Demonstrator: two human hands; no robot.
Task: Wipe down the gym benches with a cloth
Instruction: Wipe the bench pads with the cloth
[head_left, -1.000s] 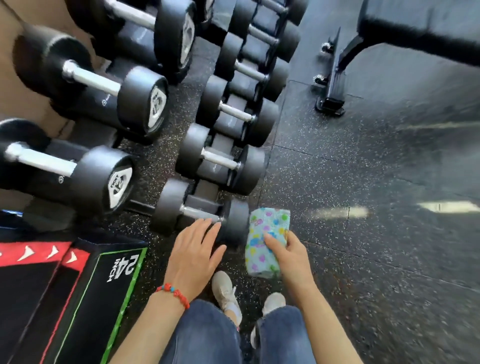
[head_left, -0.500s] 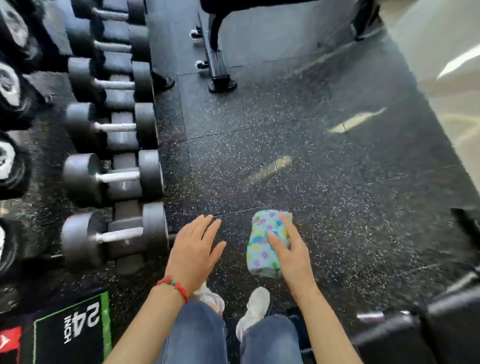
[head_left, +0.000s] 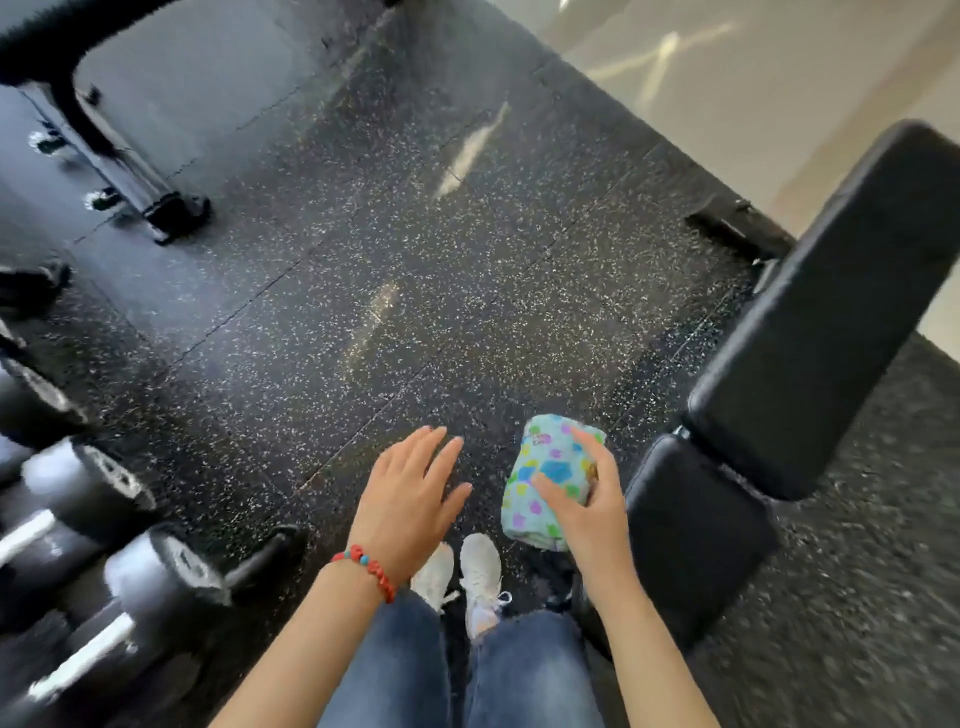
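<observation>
Bench now beside right hand | cloth held | left hand free

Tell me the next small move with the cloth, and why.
Probably bring the right hand, which grips the folded cloth, rightward and down onto the bench seat pad. The pad sits just beside the cloth, not yet touched.
</observation>
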